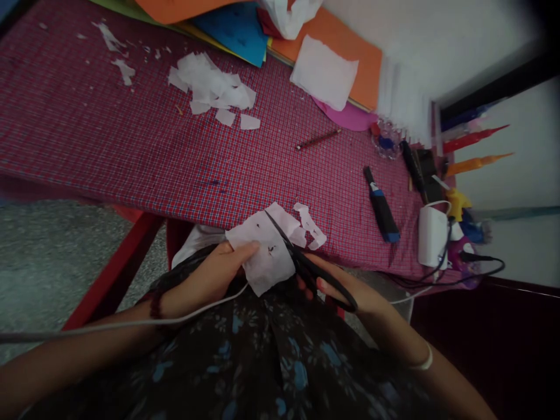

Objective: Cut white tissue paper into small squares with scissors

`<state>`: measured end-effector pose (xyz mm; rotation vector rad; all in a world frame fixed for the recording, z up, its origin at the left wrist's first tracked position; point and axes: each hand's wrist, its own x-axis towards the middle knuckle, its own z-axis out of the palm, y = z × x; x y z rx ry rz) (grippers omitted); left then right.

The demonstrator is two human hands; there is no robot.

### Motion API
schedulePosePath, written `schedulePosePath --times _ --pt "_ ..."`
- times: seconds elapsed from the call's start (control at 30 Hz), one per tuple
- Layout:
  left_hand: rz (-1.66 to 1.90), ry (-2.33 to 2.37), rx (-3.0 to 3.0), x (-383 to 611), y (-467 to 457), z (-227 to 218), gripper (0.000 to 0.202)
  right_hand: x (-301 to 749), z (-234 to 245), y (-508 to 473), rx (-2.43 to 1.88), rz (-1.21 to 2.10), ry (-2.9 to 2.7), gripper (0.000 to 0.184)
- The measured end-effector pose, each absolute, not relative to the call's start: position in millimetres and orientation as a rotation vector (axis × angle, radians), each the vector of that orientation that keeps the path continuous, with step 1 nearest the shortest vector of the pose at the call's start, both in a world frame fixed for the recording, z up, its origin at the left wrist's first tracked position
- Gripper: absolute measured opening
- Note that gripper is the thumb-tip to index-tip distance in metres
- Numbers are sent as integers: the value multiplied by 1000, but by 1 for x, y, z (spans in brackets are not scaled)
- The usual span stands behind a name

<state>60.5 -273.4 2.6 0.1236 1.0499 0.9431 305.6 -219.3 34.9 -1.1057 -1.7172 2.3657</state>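
My left hand (223, 262) pinches a piece of white paper (266, 274) with small dark marks, thumb on top and the other fingers hidden beneath. Black-handled scissors (321, 271) are in my right hand (339, 286), their blades reaching across the paper's upper right edge. Whether the blades are fully closed is hard to make out. Under the blades a second part of white paper (286, 221) shows. Just right of it, a ragged paper offcut (310, 226) lies at the table's front edge.
Cut paper pieces (210, 84) lie on the checked tablecloth (144, 140). A pencil (318, 139), a blue-black cutter (381, 207) and a white adapter (432, 236) with cables are to the right. Coloured sheets (236, 32) stand at the back. A white cable (131, 324) crosses my left arm.
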Motion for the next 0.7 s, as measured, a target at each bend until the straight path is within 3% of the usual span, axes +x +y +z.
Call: schedulePosePath --times 0.7 --pt "903 934 231 58 -278 -6 27 289 34 -226 -1349 2301 -1504 56"
